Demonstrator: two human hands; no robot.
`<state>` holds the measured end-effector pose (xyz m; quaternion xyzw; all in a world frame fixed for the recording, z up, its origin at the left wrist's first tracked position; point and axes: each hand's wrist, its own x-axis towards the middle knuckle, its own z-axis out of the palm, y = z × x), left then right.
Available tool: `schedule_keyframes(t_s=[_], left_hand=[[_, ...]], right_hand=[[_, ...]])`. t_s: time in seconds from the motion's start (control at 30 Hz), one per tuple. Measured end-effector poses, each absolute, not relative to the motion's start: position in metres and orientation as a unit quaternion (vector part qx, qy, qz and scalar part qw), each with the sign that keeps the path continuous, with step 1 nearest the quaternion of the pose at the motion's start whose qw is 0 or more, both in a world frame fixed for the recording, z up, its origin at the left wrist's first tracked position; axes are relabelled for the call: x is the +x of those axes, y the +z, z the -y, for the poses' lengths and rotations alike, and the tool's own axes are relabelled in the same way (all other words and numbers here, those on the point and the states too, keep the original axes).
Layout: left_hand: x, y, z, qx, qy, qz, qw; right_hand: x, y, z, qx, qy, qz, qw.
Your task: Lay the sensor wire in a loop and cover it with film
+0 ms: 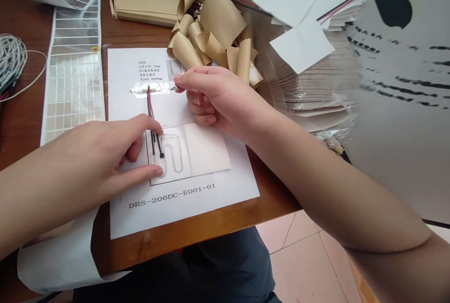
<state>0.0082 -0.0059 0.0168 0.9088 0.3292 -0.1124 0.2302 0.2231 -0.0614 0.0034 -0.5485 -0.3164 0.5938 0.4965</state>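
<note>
Pinching the end of a narrow strip of clear adhesive tape (153, 89), the person's right hand (220, 96) hangs over a white printed paper sheet (225, 190). Its thumb and forefinger appear pressed together at the tape's tip, while the other fingers curl loosely beneath. The left hand (94, 162) lies across the lower part of the sheet with its fingers spread, their tips pressing down on either side of a thin red-and-black wire pair (151, 110). Those wires run from under the tape strip down onto a pale rectangular film patch (206, 150), which sits on the sheet and has a U-shaped outline on it. Around the sheet, on a brown wooden table (225, 228), lie curled strips of tan paper (211, 26), a long white-backed strip of gridded foil (73, 87), and a coil of thin white wire (12, 64). To the right, a stack of white sheets in clear plastic (309, 87) rises beside the right forearm.
</note>
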Motion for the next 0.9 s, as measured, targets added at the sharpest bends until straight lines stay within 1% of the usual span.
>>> schedule_keyframes(t_s=[0.13, 0.27, 0.37, 0.47, 0.6, 0.7, 0.77, 0.9], left_hand=[[0.012, 0.022, 0.010, 0.906, -0.152, -0.340, 0.199], [0.011, 0.022, 0.014, 0.909, -0.190, -0.334, 0.161], [0.004, 0.013, 0.013, 0.932, -0.161, -0.301, 0.122], [-0.003, 0.003, 0.010, 0.961, -0.081, -0.255, 0.076], [-0.003, 0.001, 0.008, 0.957, -0.109, -0.250, 0.096], [0.000, 0.006, 0.008, 0.944, -0.136, -0.274, 0.125], [0.001, 0.007, 0.008, 0.946, -0.107, -0.272, 0.142], [-0.001, 0.004, 0.007, 0.936, -0.098, -0.294, 0.165]], right_hand=[[0.220, 0.002, 0.060, -0.568, 0.573, 0.349, 0.476], [0.212, 0.003, 0.064, -0.610, 0.514, 0.435, 0.418], [0.208, 0.005, 0.069, -0.616, 0.492, 0.480, 0.386], [0.207, 0.003, 0.070, -0.606, 0.471, 0.515, 0.381], [0.207, 0.001, 0.068, -0.602, 0.448, 0.537, 0.386], [0.207, 0.001, 0.067, -0.609, 0.474, 0.502, 0.391], [0.208, 0.001, 0.066, -0.605, 0.503, 0.476, 0.393], [0.210, 0.001, 0.064, -0.603, 0.532, 0.437, 0.402]])
